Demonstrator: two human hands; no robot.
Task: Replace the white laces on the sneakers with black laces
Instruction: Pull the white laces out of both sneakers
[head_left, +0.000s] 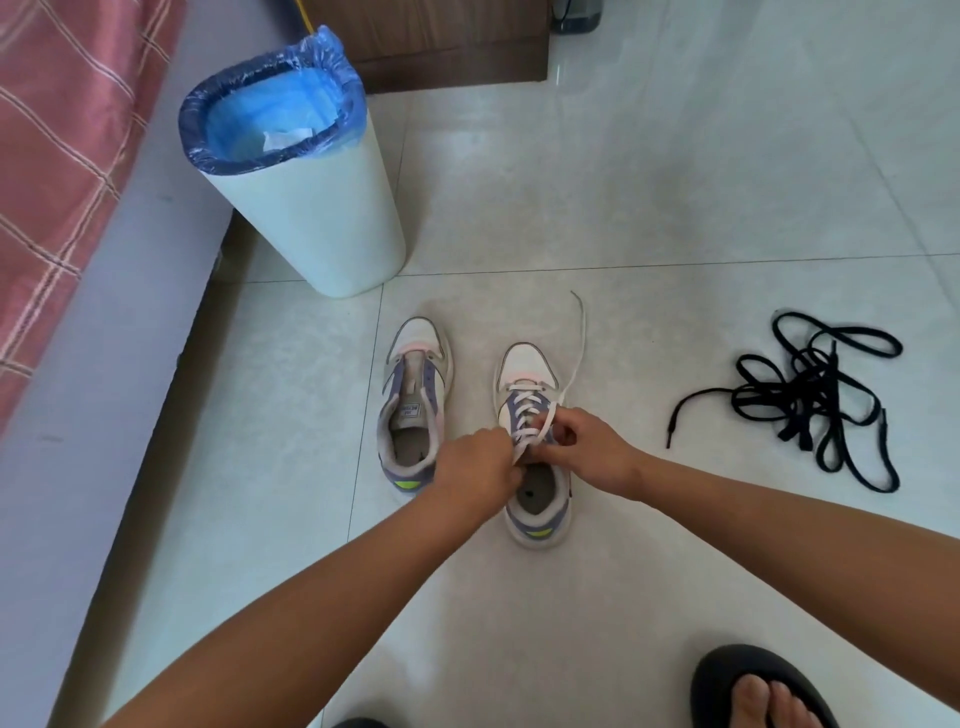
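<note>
Two white-and-purple sneakers stand side by side on the tiled floor, toes pointing away from me. The left sneaker has no lace in it. The right sneaker still carries a white lace, whose loose end trails past the toe. My left hand pinches the white lace at the upper eyelets. My right hand grips the lace from the other side, over the shoe's tongue. A tangle of black laces lies on the floor to the right.
A white bin with a blue liner stands behind the left sneaker. A bed with a pink checked cover runs along the left. Wooden furniture is at the back. My foot in a black sandal is at the bottom right.
</note>
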